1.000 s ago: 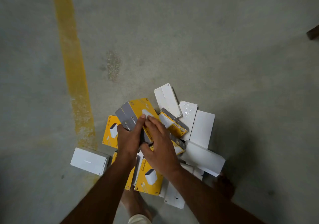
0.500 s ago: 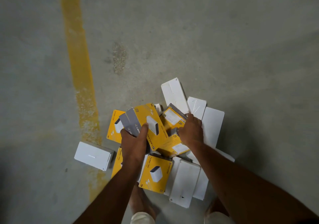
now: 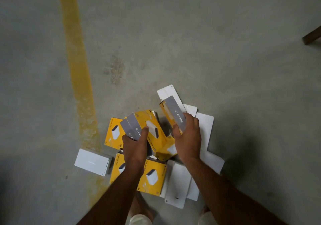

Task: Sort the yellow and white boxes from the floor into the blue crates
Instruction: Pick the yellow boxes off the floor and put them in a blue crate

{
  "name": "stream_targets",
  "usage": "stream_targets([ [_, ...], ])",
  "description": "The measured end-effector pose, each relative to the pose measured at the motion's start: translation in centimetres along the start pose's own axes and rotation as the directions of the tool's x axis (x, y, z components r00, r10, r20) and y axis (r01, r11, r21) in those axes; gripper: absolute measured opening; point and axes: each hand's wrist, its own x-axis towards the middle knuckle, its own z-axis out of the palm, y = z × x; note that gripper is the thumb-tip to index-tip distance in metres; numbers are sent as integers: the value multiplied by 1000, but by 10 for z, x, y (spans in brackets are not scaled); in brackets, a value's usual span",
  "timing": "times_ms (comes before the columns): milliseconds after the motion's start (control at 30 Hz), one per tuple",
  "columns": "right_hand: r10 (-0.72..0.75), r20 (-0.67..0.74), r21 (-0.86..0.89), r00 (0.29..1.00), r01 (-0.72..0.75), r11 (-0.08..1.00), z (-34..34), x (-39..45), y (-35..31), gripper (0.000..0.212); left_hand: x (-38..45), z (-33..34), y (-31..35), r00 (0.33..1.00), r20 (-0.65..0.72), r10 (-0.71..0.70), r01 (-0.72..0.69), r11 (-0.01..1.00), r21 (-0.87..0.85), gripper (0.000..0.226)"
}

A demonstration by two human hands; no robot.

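Yellow boxes (image 3: 119, 168) partly under the forearms, brown object (image 3: 312, 36) cut off at right edge.

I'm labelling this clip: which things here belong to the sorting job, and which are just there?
Job:
left hand holding yellow boxes
right hand holding a yellow box
white boxes on the floor

Just there:
yellow line
brown object at right edge

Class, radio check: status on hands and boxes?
Left hand grips stacked yellow boxes. Right hand grips one yellow box. No crates in view.
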Motion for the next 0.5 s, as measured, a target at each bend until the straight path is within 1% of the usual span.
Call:
stream_targets([
  [33, -26, -18, 42, 1000, 26, 999, -9, -7, -12, 43, -6, 2, 4, 1000, 19, 16, -16, 1000, -6, 78],
  [100, -121, 4, 81, 993, 120, 989, -27, -23, -37, 44, -21, 4, 22, 997, 69, 34, -32, 999, -30, 75],
  [167, -232, 18, 59, 973, 230, 971, -46, -38, -59, 45, -40, 2, 43, 991, 125, 52, -41, 995, -94, 62],
  [233, -279, 17, 56, 960, 278, 959, -67, -46, -78, 45, -59, -5, 62, 984, 161, 78, -53, 987, -153, 48],
  [300, -303, 15, 87, 953, 301, 950, -91, -48, -97, 41, -80, -16, 78, 979, 177, 101, -65, 978, -197, 38],
  [367, -334, -3, 154, 943, 330, 931, -117, -45, -118, 28, -104, -29, 94, 973, 202, 112, -63, 970, -235, 34],
  [400, -333, -7, 216, 943, 327, 920, -131, -44, -128, 21, -116, -37, 101, 970, 215, 112, -56, 967, -248, 34],
  [500, -255, 48, 378, 966, 218, 900, -173, -37, -157, 9, -154, -60, 124, 960, 239, 144, -74, 957, -281, 36],
])
